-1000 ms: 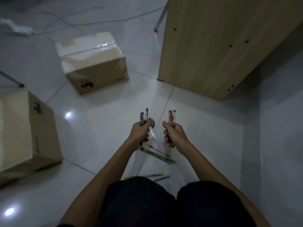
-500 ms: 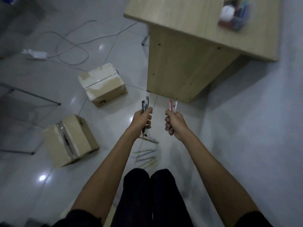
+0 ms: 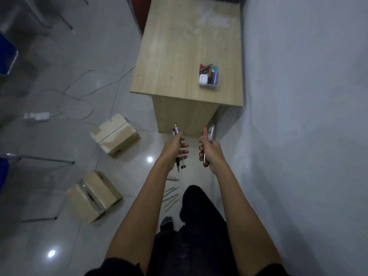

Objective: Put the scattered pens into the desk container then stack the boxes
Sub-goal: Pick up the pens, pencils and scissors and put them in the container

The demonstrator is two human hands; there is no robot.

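My left hand (image 3: 175,148) grips a bundle of black pens (image 3: 180,163), held upright in front of the desk. My right hand (image 3: 210,151) grips red and white pens (image 3: 208,131). Both hands hover above the tiled floor, near the wooden desk (image 3: 179,56). A clear desk container (image 3: 209,77) with stationery stands on the desk top toward its right front corner. Several pens (image 3: 171,197) still lie on the floor beside my legs. Two cardboard boxes rest apart on the floor: one (image 3: 114,135) near the desk, another (image 3: 93,198) closer to me at the left.
A grey wall (image 3: 308,116) runs along the right. Cables and a white power strip (image 3: 36,116) lie on the floor at left. Metal chair legs (image 3: 39,159) and a blue seat stand at the far left.
I have stood up: the view rose, so the desk top and container now show in full. Both hands keep their pens and sit nearer the desk.
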